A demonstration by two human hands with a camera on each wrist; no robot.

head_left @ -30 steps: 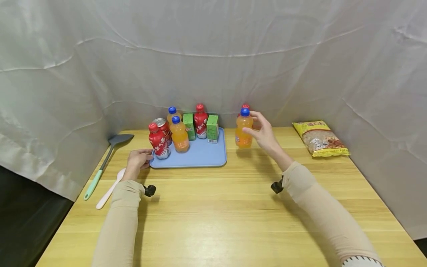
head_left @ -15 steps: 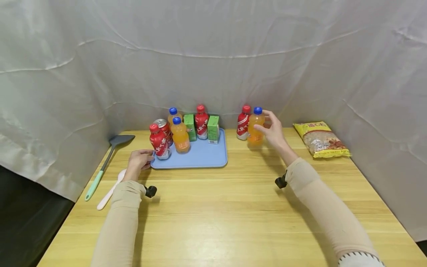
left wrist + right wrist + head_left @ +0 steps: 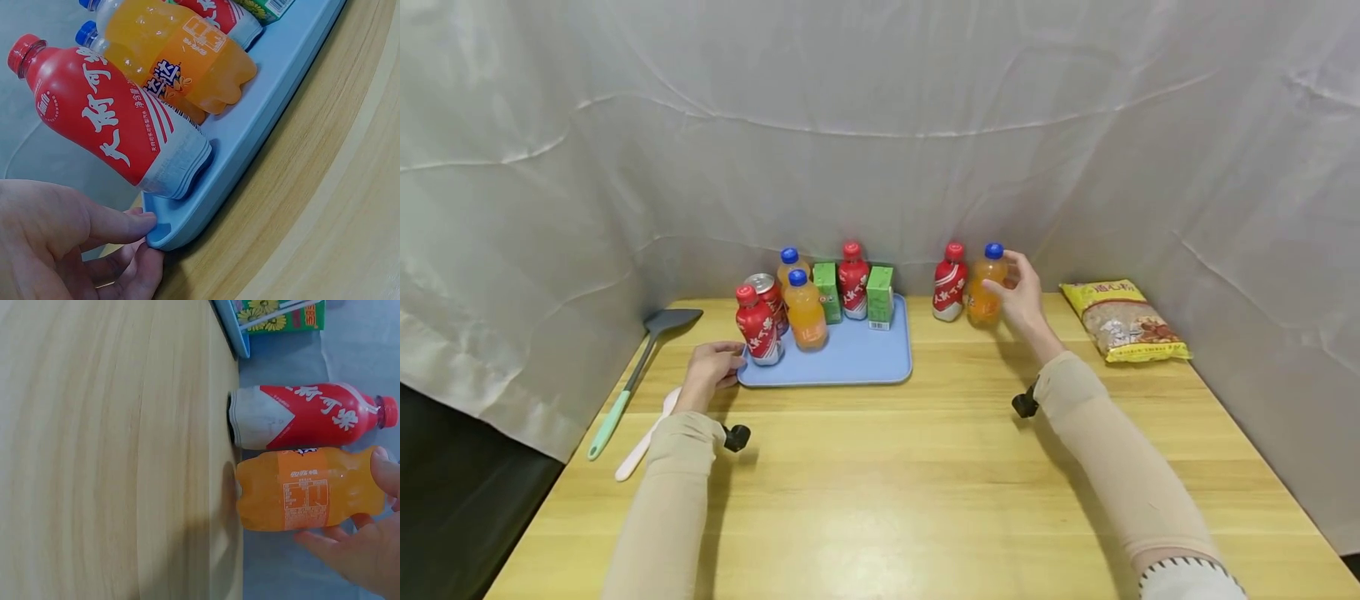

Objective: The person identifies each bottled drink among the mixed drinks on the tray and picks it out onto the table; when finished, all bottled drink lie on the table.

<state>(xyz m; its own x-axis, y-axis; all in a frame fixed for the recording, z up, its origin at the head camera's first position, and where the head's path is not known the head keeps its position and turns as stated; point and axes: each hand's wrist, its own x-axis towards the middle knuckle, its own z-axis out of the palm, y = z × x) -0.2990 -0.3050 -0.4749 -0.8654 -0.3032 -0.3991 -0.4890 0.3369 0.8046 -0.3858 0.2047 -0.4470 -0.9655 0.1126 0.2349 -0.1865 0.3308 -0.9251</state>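
Observation:
My right hand (image 3: 1024, 293) grips an orange soda bottle (image 3: 986, 290) with a blue cap by its upper part. The bottle is upright, close beside a red bottle (image 3: 950, 283) at the back of the table; in the right wrist view its base is right at the tabletop. My left hand (image 3: 713, 369) pinches the left front corner of a blue tray (image 3: 164, 232) between thumb and fingers. On the tray, nearest that hand, stands a red bottle (image 3: 103, 115), with an orange soda bottle (image 3: 172, 56) behind it.
The tray also bears a red can (image 3: 765, 292), another orange bottle (image 3: 789, 260), another red bottle (image 3: 853, 280) and green drink cartons (image 3: 880, 297). A spatula (image 3: 634, 375) and a pale pink spoon (image 3: 646, 442) lie left. A yellow food bag (image 3: 1124, 322) lies right.
The right hand has carried the orange soda bottle rightward, from in front of the lone red bottle to its right side, and lower. The left hand has stayed at the tray corner.

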